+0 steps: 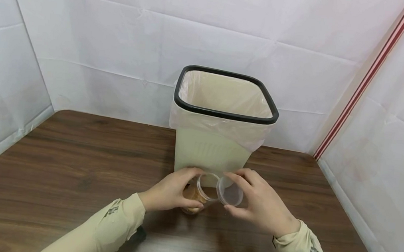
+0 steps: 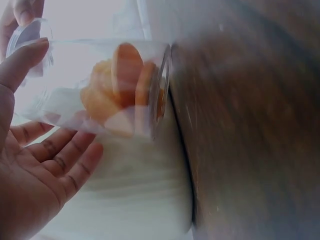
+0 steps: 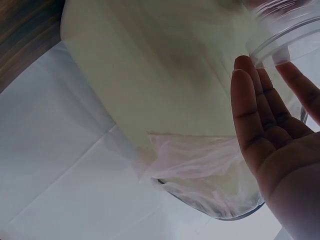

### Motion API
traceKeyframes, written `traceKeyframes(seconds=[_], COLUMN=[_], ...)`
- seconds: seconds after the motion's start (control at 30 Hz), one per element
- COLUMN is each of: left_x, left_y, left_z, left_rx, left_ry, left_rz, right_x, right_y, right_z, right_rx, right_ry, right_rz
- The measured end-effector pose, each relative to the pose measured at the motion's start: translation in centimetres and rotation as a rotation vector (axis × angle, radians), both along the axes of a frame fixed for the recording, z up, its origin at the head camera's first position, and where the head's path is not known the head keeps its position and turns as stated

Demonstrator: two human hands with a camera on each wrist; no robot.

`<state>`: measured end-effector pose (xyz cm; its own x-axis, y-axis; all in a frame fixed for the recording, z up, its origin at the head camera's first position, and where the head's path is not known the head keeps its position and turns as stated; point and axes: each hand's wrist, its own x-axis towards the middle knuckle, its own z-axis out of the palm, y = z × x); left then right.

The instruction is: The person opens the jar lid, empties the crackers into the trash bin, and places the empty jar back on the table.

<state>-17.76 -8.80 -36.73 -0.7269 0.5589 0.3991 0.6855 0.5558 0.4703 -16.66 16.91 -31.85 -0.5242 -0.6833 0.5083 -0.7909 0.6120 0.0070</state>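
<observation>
A clear plastic jar point(image 1: 195, 197) with orange, cookie-like pieces point(image 2: 125, 75) near its bottom is in my left hand point(image 1: 171, 189). The thumb and fingers grip it from opposite sides. Its mouth is uncovered and leans a little to the right. The jar's base is at or just above the tabletop; I cannot tell which. Close beside the mouth, my right hand point(image 1: 262, 197) pinches a clear round lid point(image 1: 231, 192) by its edge, thumb below and fingers above. In the right wrist view only part of the clear lid point(image 3: 292, 40) shows.
A cream waste bin point(image 1: 207, 150) with a black rim point(image 1: 224, 114) and a thin plastic liner point(image 1: 219, 129) stands just behind the hands. The dark wood table point(image 1: 76, 163) spreads around it. White sheeting point(image 1: 122, 47) hangs behind and at both sides.
</observation>
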Motion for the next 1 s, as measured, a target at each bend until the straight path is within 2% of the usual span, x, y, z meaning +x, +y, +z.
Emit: traceKeyframes(seconds=[0.37, 1.0], left_x=[-1.0, -1.8], left_y=[-1.1, -2.4], left_z=[-0.2, -0.3], left_rx=[0.025, 0.052], left_ry=[-0.056, -0.153], left_rz=[0.003, -0.018], right_x=[-0.5, -0.8], right_y=[0.3, 0.7], right_z=[-0.2, -0.3], right_rx=[0.029, 0.044], right_ry=[0.026, 0.005], right_rz=[-0.043, -0.064])
